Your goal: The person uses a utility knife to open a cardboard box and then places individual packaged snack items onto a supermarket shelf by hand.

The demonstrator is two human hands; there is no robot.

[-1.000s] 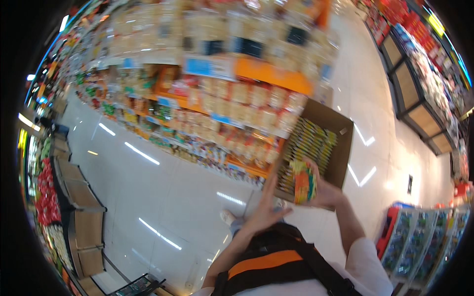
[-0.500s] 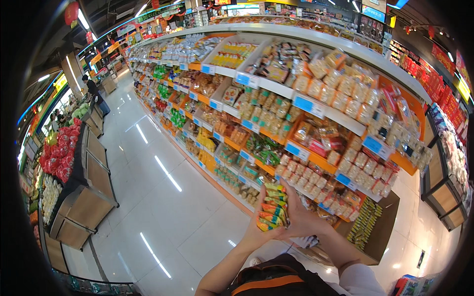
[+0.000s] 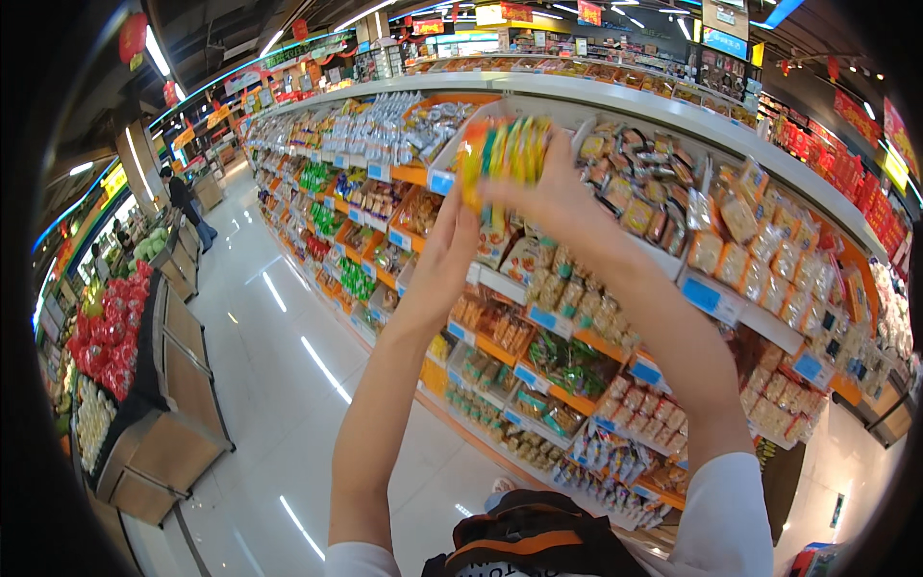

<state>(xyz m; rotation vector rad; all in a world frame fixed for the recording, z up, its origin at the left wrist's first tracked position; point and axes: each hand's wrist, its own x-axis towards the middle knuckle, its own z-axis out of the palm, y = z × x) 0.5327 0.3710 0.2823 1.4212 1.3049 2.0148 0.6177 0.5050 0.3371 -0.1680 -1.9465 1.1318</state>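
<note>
Up go the yellow packets (image 3: 510,152) since the last look, now in front of the top shelf (image 3: 769,328). The right hand (image 3: 558,197) pinches the bunch; the left hand (image 3: 444,248) is just under, but I can't tell its grip. It looks like putting-away time: gentle, level hands seem needed. Blue tags (image 3: 710,294) line the shelves; packet writing is too blurry.

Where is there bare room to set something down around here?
The tiled aisle floor shows bare between the snack shelf and the wooden produce stands; another bare strip lies right of the shelf's end. The shelf is crowded: wrapped snacks fill most visible bins. The bin behind the yellow packets is partly hidden, so I can't tell there.
</note>
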